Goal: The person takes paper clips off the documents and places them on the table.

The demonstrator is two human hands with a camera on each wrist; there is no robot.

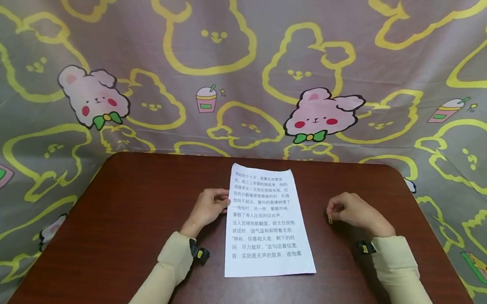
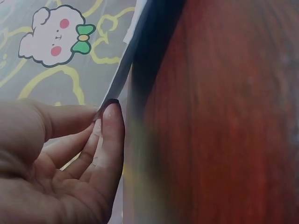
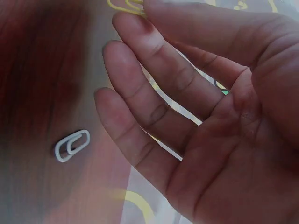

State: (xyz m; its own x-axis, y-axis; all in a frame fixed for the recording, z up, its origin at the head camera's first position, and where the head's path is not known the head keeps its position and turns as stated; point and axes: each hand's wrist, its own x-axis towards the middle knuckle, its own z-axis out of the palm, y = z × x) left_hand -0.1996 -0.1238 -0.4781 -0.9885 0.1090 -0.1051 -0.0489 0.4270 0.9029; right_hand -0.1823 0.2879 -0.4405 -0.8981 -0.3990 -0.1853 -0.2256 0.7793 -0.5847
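Note:
A sheet of white paper (image 1: 266, 218) printed with Chinese text lies on the table, its top edge slightly raised. My left hand (image 1: 208, 207) pinches the sheet's left edge between thumb and fingers; the left wrist view shows the paper edge (image 2: 117, 81) between them. To the right of the sheet, my right hand (image 1: 351, 211) pinches a yellow paper clip (image 1: 329, 219) between thumb and index finger. Only part of that clip shows at the top of the right wrist view. A white paper clip (image 3: 70, 145) appears on the table there, apart from the fingers.
The dark reddish-brown wooden table (image 1: 116, 217) has rounded far corners. A curtain (image 1: 239, 91) with rabbit and drink-cup prints hangs behind it and along both sides. Both wrists carry black cameras (image 1: 200, 254) just ahead of the cream sleeves (image 1: 151, 290).

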